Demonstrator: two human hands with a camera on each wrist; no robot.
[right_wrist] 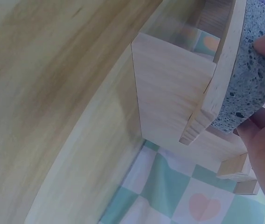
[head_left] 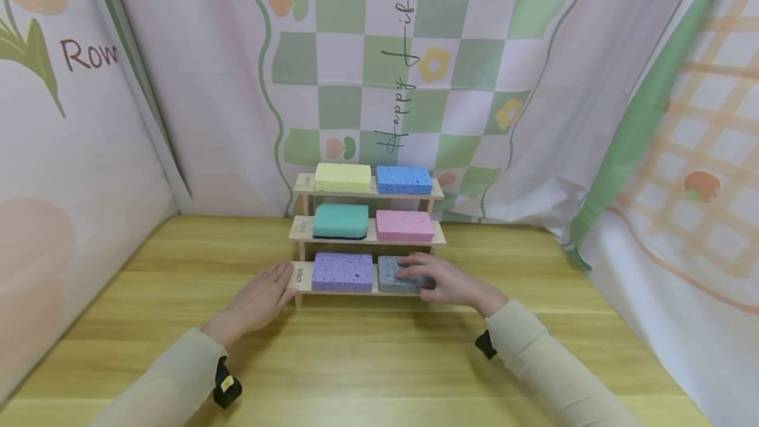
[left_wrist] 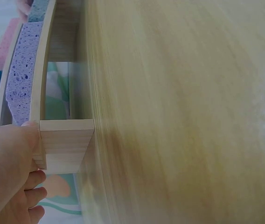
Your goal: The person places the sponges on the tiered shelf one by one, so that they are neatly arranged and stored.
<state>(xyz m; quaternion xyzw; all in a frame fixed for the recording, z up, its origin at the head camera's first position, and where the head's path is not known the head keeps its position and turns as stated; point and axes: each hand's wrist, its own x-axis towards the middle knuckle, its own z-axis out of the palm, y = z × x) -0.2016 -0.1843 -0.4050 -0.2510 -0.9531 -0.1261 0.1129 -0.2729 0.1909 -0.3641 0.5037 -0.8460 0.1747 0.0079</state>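
A three-tier wooden stand [head_left: 300, 278] carries two sponges per tier. My left hand [head_left: 263, 298] holds the left end of its lowest tier; in the left wrist view the thumb lies at the board's edge and the fingers curl down past the end. On that tier, the purple sponge [head_left: 342, 273] sits beside a grey speckled sponge [head_left: 388, 275]. My right hand [head_left: 441, 280] grips the grey sponge at its right end, partly covering it. Seen from the right wrist, the grey sponge [right_wrist: 248, 77] lies along the board with fingers at its face and end.
The middle tier bears a teal sponge [head_left: 340, 221] and a pink sponge [head_left: 404, 225]. Up top are a yellow sponge [head_left: 342, 178] and a blue sponge [head_left: 404, 180]. Everything stands on a wooden table [head_left: 367, 361], with a patterned curtain [head_left: 344, 61] close behind the stand.
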